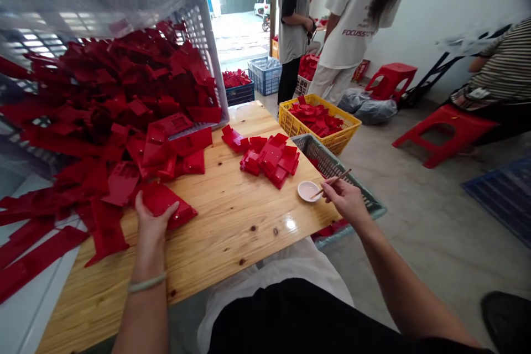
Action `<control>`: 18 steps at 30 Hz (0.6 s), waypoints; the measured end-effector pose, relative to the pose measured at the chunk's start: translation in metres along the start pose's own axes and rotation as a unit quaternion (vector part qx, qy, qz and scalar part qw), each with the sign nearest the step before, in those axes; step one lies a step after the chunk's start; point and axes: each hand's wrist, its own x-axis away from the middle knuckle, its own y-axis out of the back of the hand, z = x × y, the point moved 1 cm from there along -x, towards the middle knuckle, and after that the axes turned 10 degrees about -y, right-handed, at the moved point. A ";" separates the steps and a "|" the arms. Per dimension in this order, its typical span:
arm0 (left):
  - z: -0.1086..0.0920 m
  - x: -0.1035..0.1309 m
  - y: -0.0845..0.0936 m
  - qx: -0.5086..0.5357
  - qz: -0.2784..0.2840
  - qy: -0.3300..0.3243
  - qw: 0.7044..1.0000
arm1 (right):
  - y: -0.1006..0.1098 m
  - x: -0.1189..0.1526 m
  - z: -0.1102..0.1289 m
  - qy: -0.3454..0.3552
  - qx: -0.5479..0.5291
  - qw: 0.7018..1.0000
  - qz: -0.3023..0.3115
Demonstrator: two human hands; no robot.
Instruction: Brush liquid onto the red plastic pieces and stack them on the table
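Observation:
On the left of the wooden table (232, 232), my left hand (152, 215) grips a flat red box-like piece (168, 202), thumb on one side and fingers on the other. My right hand (344, 196) pinches a thin wooden stick (332, 182), perhaps a brush. Its lower end reaches into a small white dish (307, 191) near the table's right edge; the tip's detail is too small to make out. Behind the dish lies a small heap of glossy red pieces (274, 157). A large pile of similar red pieces (124, 88) spills toward my left hand.
A tipped pale crate (213, 61) holds the large pile. Beyond the table's right edge stand a grey-green crate (369, 193) and a yellow crate (350, 124) with red pieces. Several people are further back, one on a red stool (450, 124); another red stool (392, 78) stands by the wall.

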 end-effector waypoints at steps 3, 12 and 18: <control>-0.010 0.026 0.010 0.159 -0.063 0.077 0.982 | 0.003 -0.002 0.000 -0.004 -0.004 1.000 -0.003; -0.035 0.064 -0.004 0.418 0.085 0.274 0.862 | 0.015 0.002 0.018 -0.007 0.018 0.999 0.046; -0.058 0.080 -0.035 0.451 0.120 0.283 0.838 | 0.020 0.000 0.025 -0.005 0.024 0.999 0.038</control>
